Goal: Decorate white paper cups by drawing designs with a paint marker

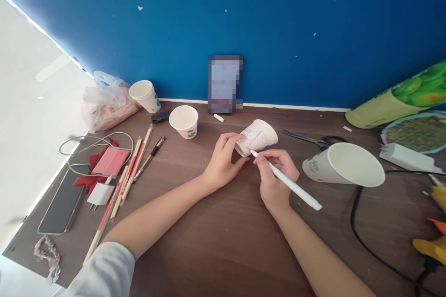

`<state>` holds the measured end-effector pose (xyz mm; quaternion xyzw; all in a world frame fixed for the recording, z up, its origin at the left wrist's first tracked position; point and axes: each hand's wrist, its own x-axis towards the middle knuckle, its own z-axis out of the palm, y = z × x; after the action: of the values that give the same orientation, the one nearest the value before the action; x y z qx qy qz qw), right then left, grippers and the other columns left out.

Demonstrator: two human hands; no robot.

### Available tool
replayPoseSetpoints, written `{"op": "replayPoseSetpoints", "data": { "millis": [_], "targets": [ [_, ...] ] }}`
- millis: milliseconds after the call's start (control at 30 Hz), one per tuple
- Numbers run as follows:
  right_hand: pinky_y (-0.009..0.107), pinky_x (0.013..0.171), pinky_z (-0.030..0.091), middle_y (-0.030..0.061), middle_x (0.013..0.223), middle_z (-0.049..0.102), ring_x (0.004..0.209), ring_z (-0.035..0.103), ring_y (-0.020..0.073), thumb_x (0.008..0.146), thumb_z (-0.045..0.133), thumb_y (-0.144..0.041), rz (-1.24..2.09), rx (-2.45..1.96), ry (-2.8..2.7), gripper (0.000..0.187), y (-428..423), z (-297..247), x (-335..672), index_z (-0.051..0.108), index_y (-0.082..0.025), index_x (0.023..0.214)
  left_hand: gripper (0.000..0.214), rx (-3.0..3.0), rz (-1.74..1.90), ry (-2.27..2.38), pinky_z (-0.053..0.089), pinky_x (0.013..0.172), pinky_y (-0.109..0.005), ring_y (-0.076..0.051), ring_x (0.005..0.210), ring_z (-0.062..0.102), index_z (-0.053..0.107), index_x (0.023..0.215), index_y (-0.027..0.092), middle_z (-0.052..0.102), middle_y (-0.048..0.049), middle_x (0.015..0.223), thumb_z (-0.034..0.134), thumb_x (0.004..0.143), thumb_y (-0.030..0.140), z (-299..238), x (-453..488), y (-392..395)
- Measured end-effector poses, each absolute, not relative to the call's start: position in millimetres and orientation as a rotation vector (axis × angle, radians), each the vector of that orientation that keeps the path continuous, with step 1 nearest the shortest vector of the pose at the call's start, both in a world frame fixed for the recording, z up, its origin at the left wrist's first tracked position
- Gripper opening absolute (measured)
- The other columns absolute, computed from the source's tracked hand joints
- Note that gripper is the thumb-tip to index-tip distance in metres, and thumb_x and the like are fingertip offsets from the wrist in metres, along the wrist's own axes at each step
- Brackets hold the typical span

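A white paper cup (263, 134) with pink marks and printing lies tilted on its side on the brown table. My left hand (225, 160) grips its base end, thumb below and fingers on top. In my right hand (278, 176) is a white marker (296, 189), whose pink tip touches or nearly touches the cup near its base. A small white cap (219, 118) lies beyond my left hand, below a propped-up phone (225, 84). To the left stands another paper cup (184, 122), upright with a green print.
Scissors (313, 138) and a large paper cup (355, 164) on its side lie at right, near a black cable (355, 222) and a green canister (400, 95). At left are stacked cups (144, 95), wrapped chopsticks (121, 181), a pen (149, 159), a charger (101, 193) and a phone (64, 202).
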<state>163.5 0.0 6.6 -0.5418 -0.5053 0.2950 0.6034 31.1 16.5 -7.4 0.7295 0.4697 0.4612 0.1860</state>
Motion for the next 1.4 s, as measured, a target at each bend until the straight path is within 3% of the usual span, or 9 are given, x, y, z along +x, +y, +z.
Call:
{"op": "replayPoseSetpoints", "data": {
  "millis": [1167, 1400],
  "targets": [
    [0.027, 0.056, 0.044, -0.0028, 0.062, 0.06, 0.058, 0.056, 0.0131, 0.071, 0.06, -0.016, 0.716, -1.239, -1.183, 0.008, 1.9, 2.2, 167.0, 0.058, -0.02, 0.064, 0.047, 2.064, 1.327, 1.329, 0.049, 0.095, -0.04, -0.022, 0.11, 0.056, 0.045, 0.12, 0.023, 0.054, -0.0084, 0.113, 0.067, 0.08, 0.016, -5.8, 31.2, 17.6],
    [0.028, 0.056, 0.046, -0.0031, 0.061, 0.06, 0.056, 0.058, 0.0138, 0.073, 0.063, -0.02, 0.692, -1.196, -1.113, 0.008, 0.8, 5.8, 166.2, 0.058, -0.02, 0.067, 0.056, 2.004, 1.272, 1.371, 0.046, 0.102, -0.043, -0.025, 0.12, 0.05, 0.04, 0.127, 0.021, 0.044, -0.012, 0.122, 0.067, 0.078, 0.021, -3.5, 32.6, 14.0]
  ]
}}
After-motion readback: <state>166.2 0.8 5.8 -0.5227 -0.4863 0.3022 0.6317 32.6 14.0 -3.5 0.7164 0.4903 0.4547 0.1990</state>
